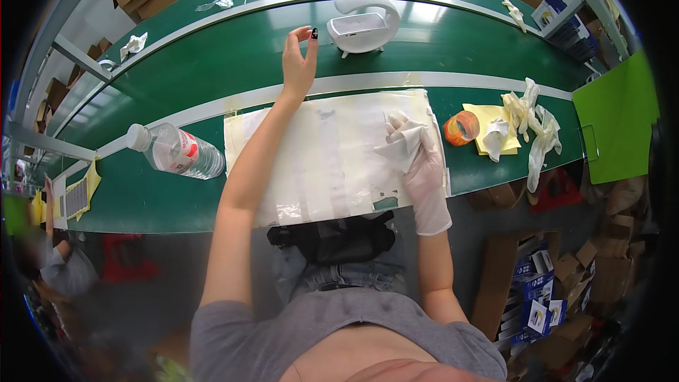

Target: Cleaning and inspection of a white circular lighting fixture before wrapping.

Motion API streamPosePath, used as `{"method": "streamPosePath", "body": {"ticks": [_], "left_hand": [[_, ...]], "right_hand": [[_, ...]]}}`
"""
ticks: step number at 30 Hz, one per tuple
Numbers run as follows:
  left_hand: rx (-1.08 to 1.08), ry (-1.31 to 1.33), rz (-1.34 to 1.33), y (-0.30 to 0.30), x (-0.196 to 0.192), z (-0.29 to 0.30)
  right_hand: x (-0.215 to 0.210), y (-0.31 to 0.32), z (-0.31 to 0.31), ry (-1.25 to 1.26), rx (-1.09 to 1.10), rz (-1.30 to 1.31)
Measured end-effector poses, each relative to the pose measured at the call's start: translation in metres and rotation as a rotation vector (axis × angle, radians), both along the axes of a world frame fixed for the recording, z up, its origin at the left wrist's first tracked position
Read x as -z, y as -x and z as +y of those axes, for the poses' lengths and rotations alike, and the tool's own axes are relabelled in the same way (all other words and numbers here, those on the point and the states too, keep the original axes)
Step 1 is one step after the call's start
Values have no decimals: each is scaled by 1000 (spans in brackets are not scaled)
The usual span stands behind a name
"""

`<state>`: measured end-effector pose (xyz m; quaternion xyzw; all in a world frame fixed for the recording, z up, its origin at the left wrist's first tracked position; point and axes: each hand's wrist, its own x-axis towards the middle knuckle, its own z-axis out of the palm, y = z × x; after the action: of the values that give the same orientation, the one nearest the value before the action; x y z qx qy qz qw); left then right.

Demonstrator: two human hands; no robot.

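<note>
Bare left hand [298,64] open, reaching toward white plastic curved-handle device [364,22]; nothing held.
Gloved right hand [422,163] clutches crumpled white cloth [402,143]; likely risk: loose white paper sheet [325,155] sliding.

— What is hidden under the right hand [424,170]?
— Its palm and part of the white sheet [332,155] are covered by a crumpled white cloth [403,143].
— And at the left rim?
— A seated person [60,265] is blurred, and the yellow-edged pad [76,197] is too small for its markings to be made out.
</note>
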<state>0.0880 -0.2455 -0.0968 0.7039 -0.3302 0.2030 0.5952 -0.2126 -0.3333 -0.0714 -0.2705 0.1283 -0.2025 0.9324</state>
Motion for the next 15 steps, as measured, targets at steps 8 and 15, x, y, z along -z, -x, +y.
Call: {"method": "streamPosePath", "body": {"ticks": [8, 15], "left_hand": [[273, -66, -341, 93, -38, 68], [652, -421, -756, 145, 3, 73]], "right_hand": [[-51, -93, -19, -147, -325, -154], [-5, -146, -31, 108, -430, 17]]}}
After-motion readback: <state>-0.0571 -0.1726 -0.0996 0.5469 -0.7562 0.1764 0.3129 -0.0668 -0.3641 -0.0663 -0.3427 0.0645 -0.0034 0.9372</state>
